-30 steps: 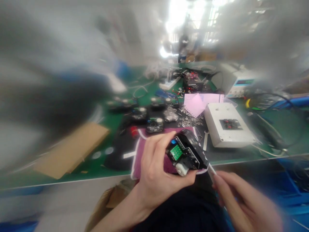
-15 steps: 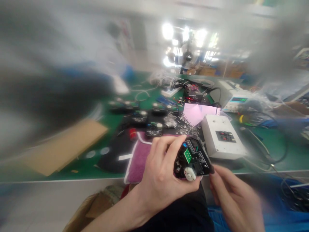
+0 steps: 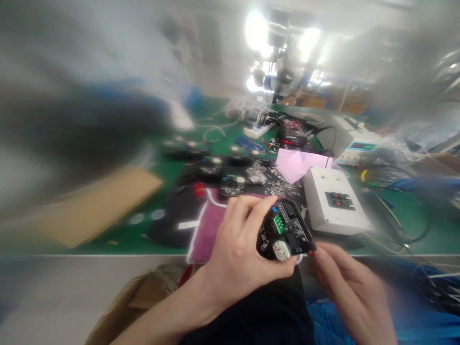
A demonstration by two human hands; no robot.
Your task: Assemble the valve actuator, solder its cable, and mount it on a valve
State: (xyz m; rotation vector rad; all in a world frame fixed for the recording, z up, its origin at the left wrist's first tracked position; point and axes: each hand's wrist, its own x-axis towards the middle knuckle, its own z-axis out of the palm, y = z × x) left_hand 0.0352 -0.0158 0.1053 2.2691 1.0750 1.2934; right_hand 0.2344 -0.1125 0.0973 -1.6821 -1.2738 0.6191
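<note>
A flat sheet of cardboard (image 3: 93,206) lies toward the left end of the green tabletop (image 3: 168,163). To its right a purple cloth (image 3: 210,227) reaches the near edge.

Just past the cloth's near right corner, the left hand (image 3: 237,249) holds a black circuit board (image 3: 287,232) up over the near edge, clear of the tabletop. The fingers curl over the board's far left side and the thumb props it from below, so this hand is closed firmly on it.

The board's face is tilted up toward the person. Its longer line seems to slope from the far tip down to the near right. It carries a green terminal block (image 3: 278,224) near the fingertips and a round white part (image 3: 281,250) at its near rim.

The right hand (image 3: 345,287) sits lower and to the right, the board lying up and to the left of it. Its fingers are drawn narrow, with the tips at the board's right corner. I cannot tell whether they pinch anything.

Beyond it a white box (image 3: 334,201) rests on the tabletop.
</note>
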